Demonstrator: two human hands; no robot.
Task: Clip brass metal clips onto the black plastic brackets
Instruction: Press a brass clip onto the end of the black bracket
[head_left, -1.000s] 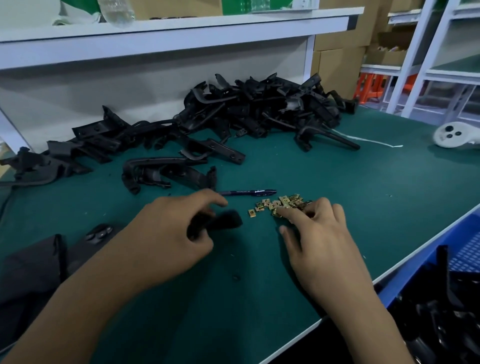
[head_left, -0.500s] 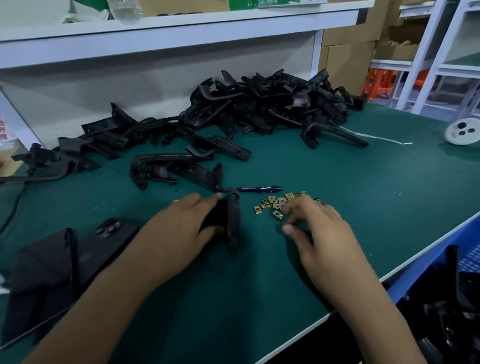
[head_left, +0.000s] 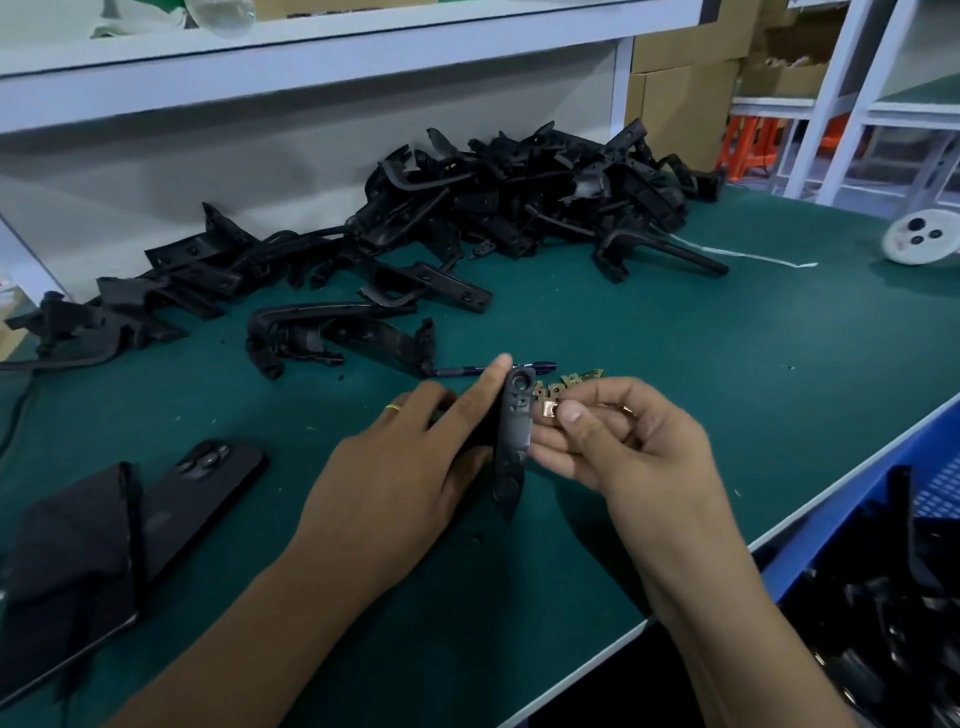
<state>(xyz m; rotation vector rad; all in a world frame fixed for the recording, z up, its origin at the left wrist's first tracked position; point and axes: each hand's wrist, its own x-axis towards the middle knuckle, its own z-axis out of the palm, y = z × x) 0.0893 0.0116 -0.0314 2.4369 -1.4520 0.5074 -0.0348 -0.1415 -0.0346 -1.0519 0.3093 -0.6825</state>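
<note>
Now both hands are raised: left hand (head_left: 410, 467) grips bracket (head_left: 511, 441), right hand (head_left: 618, 436) pinches clip (head_left: 549, 410).

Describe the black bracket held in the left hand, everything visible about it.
The black bracket is a long, narrow matte piece that looks like moulded plastic, with a round hole near its top end and small recesses below it. It stands roughly upright above the green mat, narrow face toward the camera. The left hand grips it from the left, forefinger along its upper edge. The right hand pinches a brass clip right beside its upper right edge.
</note>
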